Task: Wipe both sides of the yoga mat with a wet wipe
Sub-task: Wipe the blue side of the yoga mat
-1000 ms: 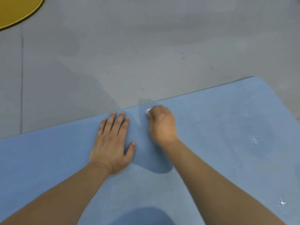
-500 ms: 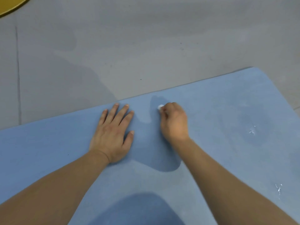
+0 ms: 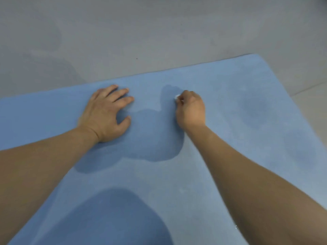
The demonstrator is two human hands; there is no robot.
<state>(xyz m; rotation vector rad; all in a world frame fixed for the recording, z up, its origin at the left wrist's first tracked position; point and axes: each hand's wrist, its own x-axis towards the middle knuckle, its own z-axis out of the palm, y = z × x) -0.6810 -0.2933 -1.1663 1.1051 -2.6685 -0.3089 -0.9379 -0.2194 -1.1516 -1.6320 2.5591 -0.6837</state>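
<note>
A blue yoga mat [image 3: 230, 103] lies flat on the floor and fills most of the view. My left hand [image 3: 106, 114] rests palm down on it near its far edge, fingers spread. To its right, my right hand [image 3: 191, 110] is curled into a fist and grips a small balled white wet wipe [image 3: 176, 97]. Only a bit of the wipe shows past the fingers, pressed against the mat. Darker patches mark the mat to the right of that hand.
Grey floor [image 3: 159, 32] stretches beyond the mat's far edge. The mat's far right corner [image 3: 254, 56] lies at the upper right, with a floor seam [image 3: 311, 87] beside it. Shadows of my arms and head fall on the mat.
My right hand has slid to the right along the mat with the wipe, widening the gap to my left hand. The view has shifted, and the yellow object at top left is out of frame.
</note>
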